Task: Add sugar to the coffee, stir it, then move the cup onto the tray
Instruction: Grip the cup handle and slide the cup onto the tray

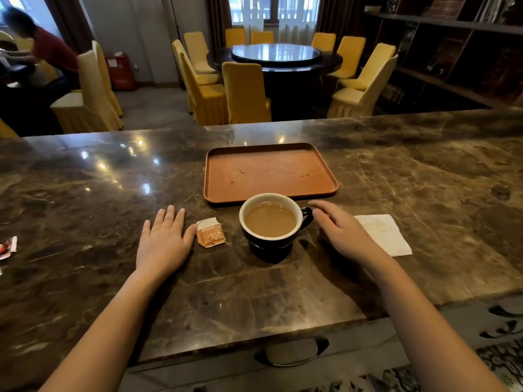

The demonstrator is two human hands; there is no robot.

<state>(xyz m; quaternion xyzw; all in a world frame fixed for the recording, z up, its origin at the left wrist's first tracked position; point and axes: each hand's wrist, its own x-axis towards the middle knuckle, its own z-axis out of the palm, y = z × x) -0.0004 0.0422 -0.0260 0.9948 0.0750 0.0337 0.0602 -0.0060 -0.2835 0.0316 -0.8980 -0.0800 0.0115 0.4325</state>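
Observation:
A dark cup [271, 244] with a white inside, full of milky coffee, stands on the marble counter just in front of the brown tray [325, 188]. Its handle points right. A small orange and white sugar packet [210, 232] lies left of the cup. My left hand [164, 241] rests flat on the counter, its thumb touching the packet. My right hand [339, 230] hovers palm down just right of the cup's handle, fingers apart, holding nothing. I see no spoon or stirrer.
A white paper napkin [387, 236] lies under and right of my right hand. A red and white wrapper [7, 247] sits at the far left edge. Beyond the counter stand yellow chairs, a round table, and a seated person at the far left.

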